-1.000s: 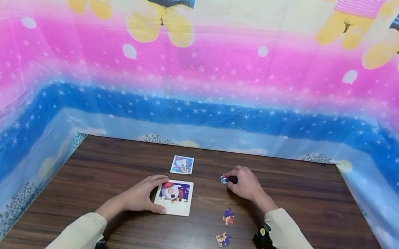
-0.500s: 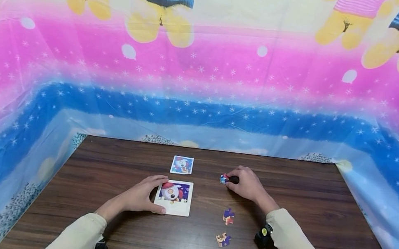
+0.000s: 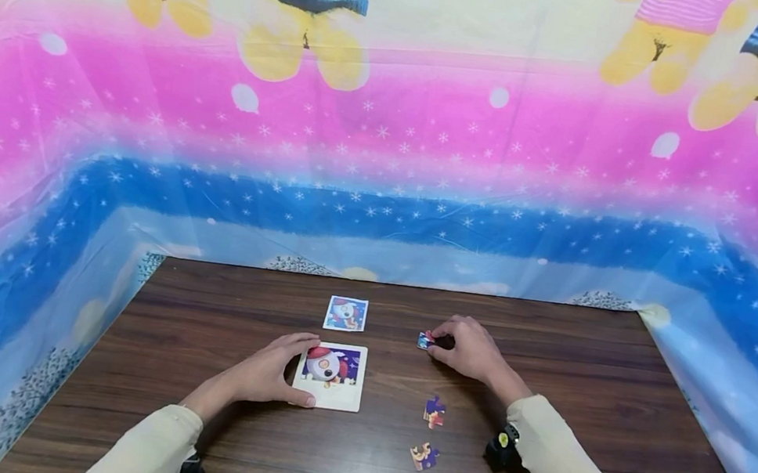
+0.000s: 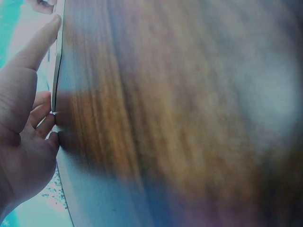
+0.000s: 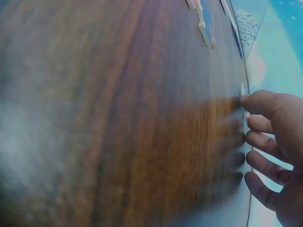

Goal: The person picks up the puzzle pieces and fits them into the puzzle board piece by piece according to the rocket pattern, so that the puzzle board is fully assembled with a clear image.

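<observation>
My left hand (image 3: pixel 270 369) holds a white-framed puzzle board (image 3: pixel 338 399) by its left side, thumb on the near edge and fingers at the far corner. The upper part of the board bears a round white cartoon figure in a red hat; its lower part is plain white. In the left wrist view, the thumb (image 4: pixel 40 42) lies against the board's edge. My right hand (image 3: pixel 468 348) pinches a small blue and red puzzle piece (image 3: pixel 424 341) between thumb and fingers near the table surface. Its fingers partly cover the piece. In the right wrist view, only a thin edge shows.
Two loose puzzle pieces, one purple and red (image 3: pixel 434 412) and one purple and tan (image 3: pixel 424 457), lie right of the board. Behind the board lies a small picture card (image 3: pixel 346 314). A printed curtain (image 3: pixel 381 221) surrounds the wooden table (image 3: pixel 219 438).
The right hand's fingers shift slightly on the puzzle piece, and the dark patch between them changes shape. The left hand and the board stay in place.
</observation>
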A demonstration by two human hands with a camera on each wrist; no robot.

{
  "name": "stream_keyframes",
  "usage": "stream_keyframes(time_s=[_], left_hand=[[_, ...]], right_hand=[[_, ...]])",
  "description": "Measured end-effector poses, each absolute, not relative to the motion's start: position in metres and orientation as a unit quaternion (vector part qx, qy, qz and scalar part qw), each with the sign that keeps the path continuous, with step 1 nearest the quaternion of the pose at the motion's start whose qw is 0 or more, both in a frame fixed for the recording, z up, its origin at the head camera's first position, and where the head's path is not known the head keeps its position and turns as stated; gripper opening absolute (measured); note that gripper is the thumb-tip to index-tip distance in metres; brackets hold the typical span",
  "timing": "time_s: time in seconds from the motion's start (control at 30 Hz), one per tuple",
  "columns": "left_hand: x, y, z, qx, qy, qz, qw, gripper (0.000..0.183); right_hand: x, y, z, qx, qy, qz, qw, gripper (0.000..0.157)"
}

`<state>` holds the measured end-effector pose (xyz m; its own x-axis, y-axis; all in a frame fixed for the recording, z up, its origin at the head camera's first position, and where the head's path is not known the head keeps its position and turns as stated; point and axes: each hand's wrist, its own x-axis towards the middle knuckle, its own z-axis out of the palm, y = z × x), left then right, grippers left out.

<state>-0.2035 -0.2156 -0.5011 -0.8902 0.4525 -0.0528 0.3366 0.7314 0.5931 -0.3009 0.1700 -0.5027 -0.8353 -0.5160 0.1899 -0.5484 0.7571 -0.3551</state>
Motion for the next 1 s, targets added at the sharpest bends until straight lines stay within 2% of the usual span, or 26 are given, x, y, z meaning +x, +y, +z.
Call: stream_keyframes(time_s=[0.4,1.0], left_hand=[[-0.204,-0.217,-0.501,0.212,0.927,0.296,0.096,0.104],[-0.203,-0.216,-0.499,0.202,0.927,0.298,0.108,0.101]], right_hand=[[-0.278,0.137,-0.492,0.327,-0.916,0.221,0.065,0.028],[-0.25,0.066,-0.491,0.398,-0.888,0.23,0.03,0.028]])
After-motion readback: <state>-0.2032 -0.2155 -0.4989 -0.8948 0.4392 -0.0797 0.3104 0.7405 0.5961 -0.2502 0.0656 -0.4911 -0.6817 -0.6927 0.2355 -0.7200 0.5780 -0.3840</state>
